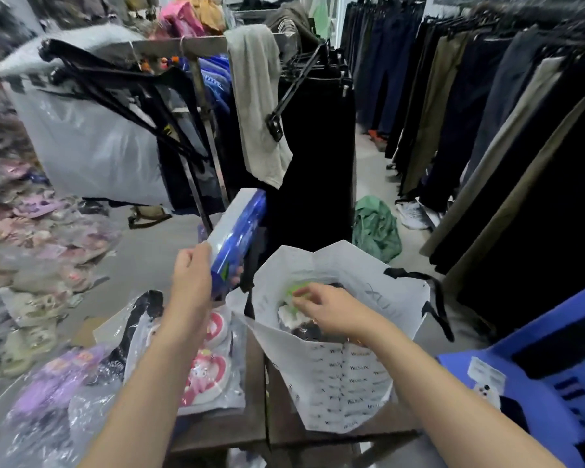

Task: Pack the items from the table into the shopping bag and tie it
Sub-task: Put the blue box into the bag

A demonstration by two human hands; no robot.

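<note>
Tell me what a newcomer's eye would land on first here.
The blue-and-white package, gripped in the left hand at centre, stands out first. Next, the white shopping bag, open on the table, with the right hand reaching inside at a green item. Pink items in clear plastic lie left of the bag.

Cramped clothes shop under flat, even light. Pale grey floor [372,177] along a narrow aisle, a crumpled green cloth [375,228] and a white shoe [412,214] on it. Right, rails of dark trousers [470,113]. Ahead, a metal rack [200,50] with black hangers [115,89] and a grey towel [257,96] draped over. Bottom right, a blue plastic crate [537,383]. Left, blurred heaps of plastic-wrapped goods [38,238]
</note>
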